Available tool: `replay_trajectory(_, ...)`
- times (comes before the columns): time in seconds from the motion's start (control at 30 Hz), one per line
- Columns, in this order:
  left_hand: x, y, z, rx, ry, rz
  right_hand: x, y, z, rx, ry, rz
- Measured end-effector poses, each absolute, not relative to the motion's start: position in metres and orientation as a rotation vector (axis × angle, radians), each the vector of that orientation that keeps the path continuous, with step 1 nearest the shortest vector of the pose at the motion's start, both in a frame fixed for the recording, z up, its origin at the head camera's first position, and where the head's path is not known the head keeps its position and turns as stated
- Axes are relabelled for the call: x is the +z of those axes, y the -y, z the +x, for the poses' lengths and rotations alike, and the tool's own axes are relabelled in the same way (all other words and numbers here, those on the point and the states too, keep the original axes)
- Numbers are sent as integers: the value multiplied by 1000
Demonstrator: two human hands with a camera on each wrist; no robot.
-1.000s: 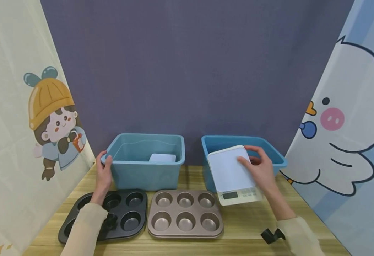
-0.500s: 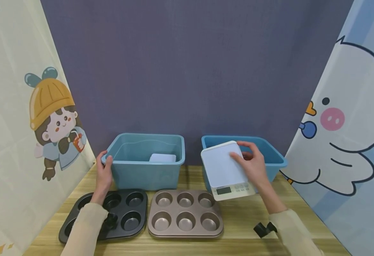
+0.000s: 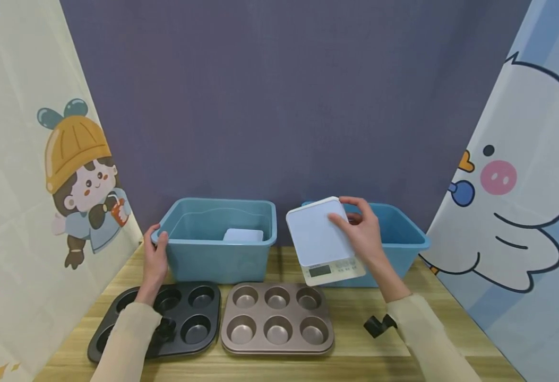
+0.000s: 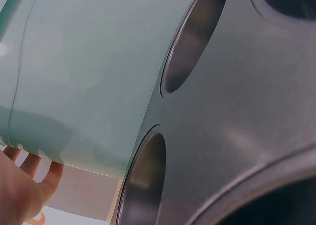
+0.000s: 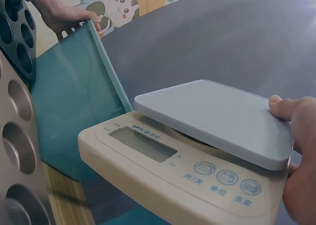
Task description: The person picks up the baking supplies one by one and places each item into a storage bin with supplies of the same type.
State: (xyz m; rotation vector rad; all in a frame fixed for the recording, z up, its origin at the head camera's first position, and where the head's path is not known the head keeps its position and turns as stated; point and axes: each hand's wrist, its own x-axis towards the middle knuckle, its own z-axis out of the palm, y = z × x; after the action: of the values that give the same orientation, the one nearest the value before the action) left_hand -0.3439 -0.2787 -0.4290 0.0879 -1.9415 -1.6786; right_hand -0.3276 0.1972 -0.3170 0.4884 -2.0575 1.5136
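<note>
My right hand (image 3: pixel 366 233) grips a white kitchen scale (image 3: pixel 318 233) by its far right edge, thumb on the weighing plate. Tilted, the scale hangs in front of the right blue bin (image 3: pixel 401 228), covering much of that bin's front. In the right wrist view the scale (image 5: pixel 187 151) shows a grey display and several round button marks. My left hand (image 3: pixel 155 259) holds the left corner of the left teal bin (image 3: pixel 214 262), thumb over the rim. Inside that bin lies a white flat-topped object (image 3: pixel 243 235), partly hidden by the front wall. The left wrist view shows fingers (image 4: pixel 49 180) against the bin's side.
A black muffin tin (image 3: pixel 183 297) lies in front of the left bin, partly under my left forearm. Right of it is a bronze muffin tin (image 3: pixel 277 313). Both rest on the wooden table (image 3: pixel 351 339). A dark curtain (image 3: pixel 279 106) stands behind the bins.
My right hand has carried the scale left and slightly up, from before the right bin toward the gap between the bins. The left hand and both bins have stayed put.
</note>
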Motion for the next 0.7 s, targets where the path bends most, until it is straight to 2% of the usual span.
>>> replay_trajectory(0.23, -414, 270, -326, -1682, 1950, 96, -297, -173, -325, 1492, 2049, 507)
replay_trajectory(0.4, -411, 269, -324, -1690, 1944, 103, -291, -160, -340, 1468, 2008, 540)
replay_trajectory(0.7, -421, 279, -339, -1724, 1915, 117, -270, -135, -351, 1420, 1986, 572)
